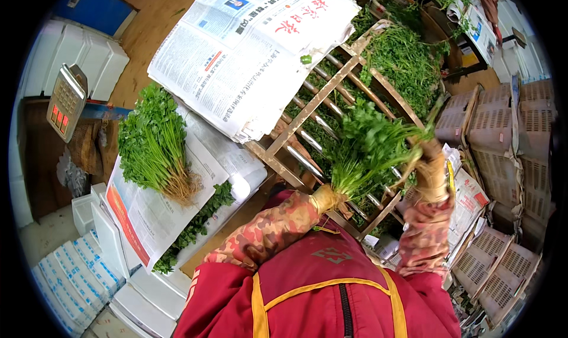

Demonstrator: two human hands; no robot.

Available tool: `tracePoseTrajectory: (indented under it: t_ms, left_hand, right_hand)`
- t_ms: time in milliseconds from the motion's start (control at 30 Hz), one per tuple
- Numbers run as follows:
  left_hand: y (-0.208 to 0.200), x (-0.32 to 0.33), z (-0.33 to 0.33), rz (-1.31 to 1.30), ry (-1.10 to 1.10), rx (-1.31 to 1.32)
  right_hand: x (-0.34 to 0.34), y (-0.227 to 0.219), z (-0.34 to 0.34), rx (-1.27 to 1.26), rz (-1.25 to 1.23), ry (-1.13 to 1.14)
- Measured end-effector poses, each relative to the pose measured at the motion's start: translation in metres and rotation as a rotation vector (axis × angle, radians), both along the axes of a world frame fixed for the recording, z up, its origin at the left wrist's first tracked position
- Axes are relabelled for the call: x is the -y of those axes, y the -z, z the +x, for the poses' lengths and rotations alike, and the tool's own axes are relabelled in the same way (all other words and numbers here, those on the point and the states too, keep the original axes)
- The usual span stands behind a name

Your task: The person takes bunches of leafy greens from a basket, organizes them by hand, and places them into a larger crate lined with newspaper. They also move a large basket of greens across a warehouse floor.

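Left hand (328,197) grips the herb bunch (367,146) at its root end; right hand (431,172) closes on the leafy tips. Light, floppy, bruisable: best held by the stems. Another bunch (155,143) lies on newspaper (148,220).

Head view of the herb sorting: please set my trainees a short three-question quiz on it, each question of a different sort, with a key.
1. True or false: the bunch of green herbs is held by both the left hand and the right hand.
2. What does the second bunch with pale roots lie on? A) a sheet of newspaper B) the wooden rack C) a plastic crate
3. Fill in: the stack of newspapers rests on the upper left end of the wooden ____.

Key: 1 true; 2 A; 3 rack.
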State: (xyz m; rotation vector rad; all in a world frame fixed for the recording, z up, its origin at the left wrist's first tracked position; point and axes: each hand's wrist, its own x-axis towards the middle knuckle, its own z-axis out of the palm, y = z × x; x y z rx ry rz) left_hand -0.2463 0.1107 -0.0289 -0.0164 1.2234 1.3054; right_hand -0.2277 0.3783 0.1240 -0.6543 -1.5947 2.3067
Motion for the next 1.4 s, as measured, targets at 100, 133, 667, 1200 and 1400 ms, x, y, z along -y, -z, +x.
tracePoseTrajectory:
  t_ms: [100, 133, 667, 1200, 1400]
  left_hand:
    - [-0.014, -0.004, -0.012, -0.036, 0.059, 0.006]
    - [-0.014, -0.005, -0.014, -0.087, 0.081, 0.014]
    - [0.016, -0.004, 0.000, 0.113, 0.141, -0.494]
    - [0.042, 0.001, 0.000, -0.050, 0.073, 0.402]
    - [0.042, -0.006, -0.006, -0.131, 0.237, 0.261]
  right_hand:
    - [-0.057, -0.024, -0.001, -0.323, 0.010, -0.128]
    - [-0.079, -0.036, 0.005, -0.267, 0.022, -0.037]
    - [0.080, 0.016, -0.018, 0.195, 1.739, -0.713]
    - [-0.021, -0.032, -0.041, 0.337, 0.357, -0.245]
    - [-0.153, -0.059, -0.063, 0.213, 0.703, 0.192]
